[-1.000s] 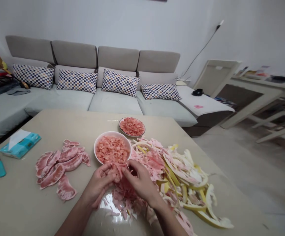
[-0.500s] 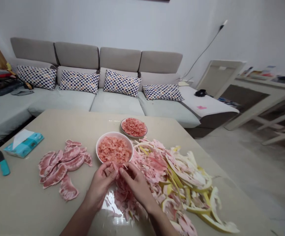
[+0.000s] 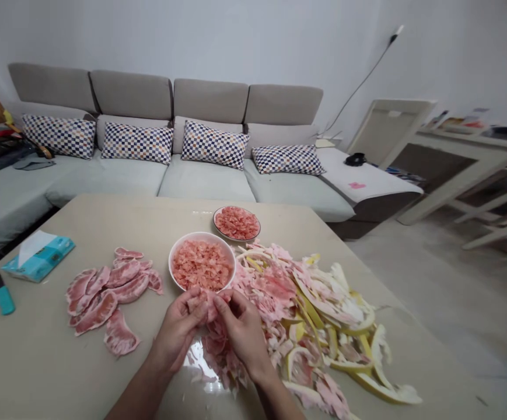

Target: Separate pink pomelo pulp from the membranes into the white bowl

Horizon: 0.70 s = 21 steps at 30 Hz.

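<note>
Between my left hand [image 3: 183, 324] and my right hand [image 3: 240, 324] is a pink pomelo segment [image 3: 210, 308], pinched by the fingertips of both. They hold it just at the near rim of a white bowl [image 3: 171, 265] heaped with peeled pomelo flesh [image 3: 201, 262]. Below my hands, torn pink membranes [image 3: 218, 350] lie on the table. To the left sit several unpeeled pomelo segments [image 3: 124, 286] in a loose pile. Right of the bowl spreads a heap of pink membranes and yellow-white pomelo rind [image 3: 314, 303].
Behind the bowl stands a dark-rimmed plate of pomelo flesh [image 3: 237, 223]. At the table's left are a blue tissue pack [image 3: 38, 256] and a knife with a turquoise handle [image 3: 3, 297]. A grey sofa [image 3: 205, 175] with patterned cushions runs along the table's [image 3: 117, 216] far side.
My hands stay by the bowl's near rim, and the pomelo segment between them shows more of its pink surface. The whole view has shifted slightly.
</note>
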### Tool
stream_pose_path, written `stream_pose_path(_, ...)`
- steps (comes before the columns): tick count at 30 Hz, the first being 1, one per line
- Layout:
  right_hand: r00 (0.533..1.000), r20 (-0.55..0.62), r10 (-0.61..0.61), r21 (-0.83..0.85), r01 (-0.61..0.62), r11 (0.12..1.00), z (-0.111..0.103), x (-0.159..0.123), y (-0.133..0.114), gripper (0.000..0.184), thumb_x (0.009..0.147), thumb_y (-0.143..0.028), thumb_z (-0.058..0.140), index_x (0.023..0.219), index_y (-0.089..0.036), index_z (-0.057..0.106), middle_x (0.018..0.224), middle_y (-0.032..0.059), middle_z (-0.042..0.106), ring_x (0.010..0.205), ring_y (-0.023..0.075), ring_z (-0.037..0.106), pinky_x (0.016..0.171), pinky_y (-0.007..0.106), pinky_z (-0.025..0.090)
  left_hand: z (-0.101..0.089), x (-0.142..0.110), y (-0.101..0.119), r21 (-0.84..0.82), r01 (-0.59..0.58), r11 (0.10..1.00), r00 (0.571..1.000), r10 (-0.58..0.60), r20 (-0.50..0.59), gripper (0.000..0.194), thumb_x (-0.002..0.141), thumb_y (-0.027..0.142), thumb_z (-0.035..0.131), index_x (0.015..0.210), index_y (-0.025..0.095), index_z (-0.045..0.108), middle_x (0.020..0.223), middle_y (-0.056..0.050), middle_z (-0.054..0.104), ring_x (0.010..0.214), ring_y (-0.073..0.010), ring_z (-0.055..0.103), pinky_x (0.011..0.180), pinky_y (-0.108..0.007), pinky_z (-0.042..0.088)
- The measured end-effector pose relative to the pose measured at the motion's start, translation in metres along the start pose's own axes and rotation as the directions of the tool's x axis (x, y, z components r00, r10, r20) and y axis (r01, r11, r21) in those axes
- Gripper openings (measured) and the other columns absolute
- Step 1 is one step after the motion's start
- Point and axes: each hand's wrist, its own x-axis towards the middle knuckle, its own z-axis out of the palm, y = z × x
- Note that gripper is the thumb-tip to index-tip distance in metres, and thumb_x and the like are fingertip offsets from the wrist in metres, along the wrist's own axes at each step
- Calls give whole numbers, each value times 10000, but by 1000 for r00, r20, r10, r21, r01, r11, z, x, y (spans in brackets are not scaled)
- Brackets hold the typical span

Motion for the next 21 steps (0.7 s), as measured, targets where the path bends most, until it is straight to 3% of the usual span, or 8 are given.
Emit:
stream_pose_path(5, 997, -68, 45, 59, -41, 997, -1, -1, 7, 322, 816, -460, 599, 656, -184, 560, 628, 3, 579, 603, 157, 515, 594, 259, 434, -2, 3, -7, -63, 31, 998, 999, -29, 33, 432, 659, 198, 817, 1053, 139, 650, 811, -28, 663, 737, -102, 606, 747, -207, 480)
stream_pose_path(13, 984, 57, 169, 385, -178, 906, 3, -4, 28, 325, 811, -461, 636, 702, -157, 605, 661, 6, 620, 626, 144, 560, 647, 261, 456, -3, 3, -7, -49, 31, 998, 999, -31, 15, 403, 735, 218, 762, 1100, 145, 607, 862, -36, 670, 740, -102, 621, 750, -220, 498)
stream_pose_path(17, 991, 4, 135, 342, -128, 931, 9, -11, 30, 261, 842, -427, 622, 851, -168, 655, 815, 33, 676, 773, 175, 619, 769, 293, 483, 6, -3, 5, -21, -12, 1000, 999, 13, 32, 413, 690, 213, 792, 1051, 153, 602, 996, -71, 681, 928, -175, 643, 876, -294, 486)
stream_pose_path(21, 997, -24, 74, 258, -66, 964, 8, -20, 25, 233, 847, -397, 619, 918, -184, 682, 918, 67, 700, 887, 218, 644, 846, 341, 496, 11, -6, 11, 57, -65, 996, 998, 64, 8, 355, 662, 226, 803, 946, 161, 601, 957, -66, 697, 927, -208, 659, 881, -325, 480)
